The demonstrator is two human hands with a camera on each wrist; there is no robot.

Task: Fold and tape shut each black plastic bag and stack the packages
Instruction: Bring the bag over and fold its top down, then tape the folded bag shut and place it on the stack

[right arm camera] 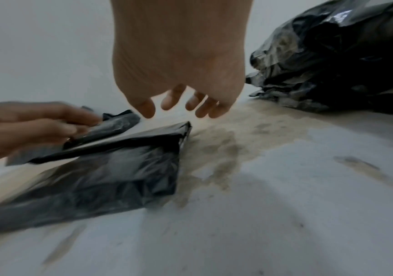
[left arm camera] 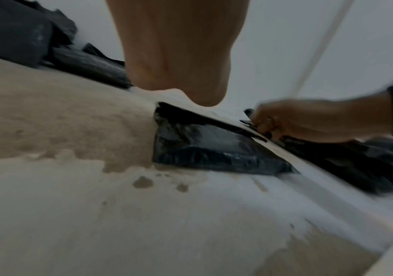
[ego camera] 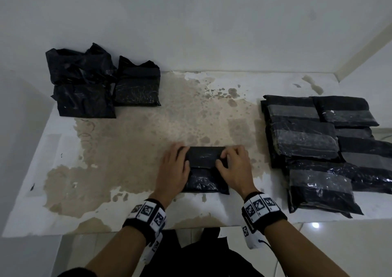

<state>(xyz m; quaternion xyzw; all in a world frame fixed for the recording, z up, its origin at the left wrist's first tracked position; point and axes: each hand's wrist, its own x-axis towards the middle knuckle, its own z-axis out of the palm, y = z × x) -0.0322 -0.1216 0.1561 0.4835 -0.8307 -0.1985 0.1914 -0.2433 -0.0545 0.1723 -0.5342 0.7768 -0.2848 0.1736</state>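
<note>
On the worn white table (ego camera: 118,202) with its large tan patch of bare surface, three loose, crumpled black plastic bags (ego camera: 84,81) sit at the far left against the wall, and a spread of flat black packages with grey tape bands (ego camera: 314,145) lies overlapped along the right side, both well apart from the work. The small black plastic bag being folded (ego camera: 204,170) lies flat near the front edge between the two hands, its top flap turned down over a glossy, wrinkled lower half. The left hand (ego camera: 172,170) lies with fingers fairly straight along the bag's left end, while the right hand (ego camera: 234,166) has fingers bent and thumb tucked in, pinching the flap's right end.
</note>
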